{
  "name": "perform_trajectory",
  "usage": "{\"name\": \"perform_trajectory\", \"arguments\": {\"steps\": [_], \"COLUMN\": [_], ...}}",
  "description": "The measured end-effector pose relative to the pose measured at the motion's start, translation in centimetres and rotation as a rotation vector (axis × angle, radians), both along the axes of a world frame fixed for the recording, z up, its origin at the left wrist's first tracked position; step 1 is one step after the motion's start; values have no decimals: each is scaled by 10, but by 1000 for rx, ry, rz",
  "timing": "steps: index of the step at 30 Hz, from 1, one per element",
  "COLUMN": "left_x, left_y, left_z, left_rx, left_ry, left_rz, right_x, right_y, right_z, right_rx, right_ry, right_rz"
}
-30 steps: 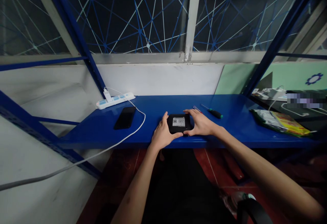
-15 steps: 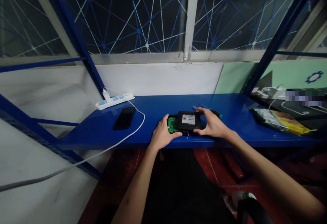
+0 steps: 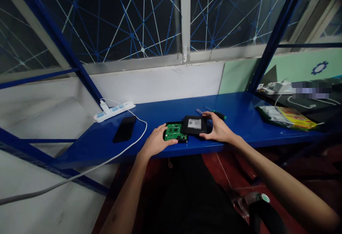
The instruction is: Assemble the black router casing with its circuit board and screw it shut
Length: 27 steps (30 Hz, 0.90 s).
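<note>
A green circuit board (image 3: 173,131) sits in a shallow black case near the front edge of the blue table. My left hand (image 3: 159,139) grips the left end of that case, fingers at the far side and thumb at the near side. In my right hand (image 3: 217,129) is a black cover (image 3: 195,125) with a white label, held by its right end between fingers and thumb. The cover's left edge overlaps the right part of the board. Behind my right fingers lies a screwdriver (image 3: 220,115) with a black and green handle.
A black phone (image 3: 124,129) lies to the left, beside a white cable (image 3: 143,131). At the back left is a white power strip (image 3: 114,111). A colourful plastic packet (image 3: 288,117) lies to the right. Blue frame posts rise on both sides of the table (image 3: 160,111).
The black cover has shifted right relative to the case, so more of the green board shows. My left hand with the case has moved left in view. The head view has shifted slightly.
</note>
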State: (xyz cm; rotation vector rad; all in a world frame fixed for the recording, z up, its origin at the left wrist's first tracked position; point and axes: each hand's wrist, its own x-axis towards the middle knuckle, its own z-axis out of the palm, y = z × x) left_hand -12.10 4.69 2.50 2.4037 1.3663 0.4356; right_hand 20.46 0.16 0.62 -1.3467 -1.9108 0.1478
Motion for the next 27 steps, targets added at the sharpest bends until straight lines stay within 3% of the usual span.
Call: {"name": "perform_trajectory", "arguments": {"steps": [14,21,24,27], "left_x": [0,-22,-25,-7], "left_y": [-2,11,3,-12], "left_z": [-1,11,16,23], "left_rx": [20,55,48,92], "left_ry": [-45,15,36,62], "left_rz": [14,11,26,64], "right_x": [-19,-8,-2,-1], "right_y": [2,1,0,1], "right_z": [6,5,4,3], "right_rx": [29,29,6,-3], "right_ry": [124,168,186,178], "right_rz": [14,5,-27,-21]}}
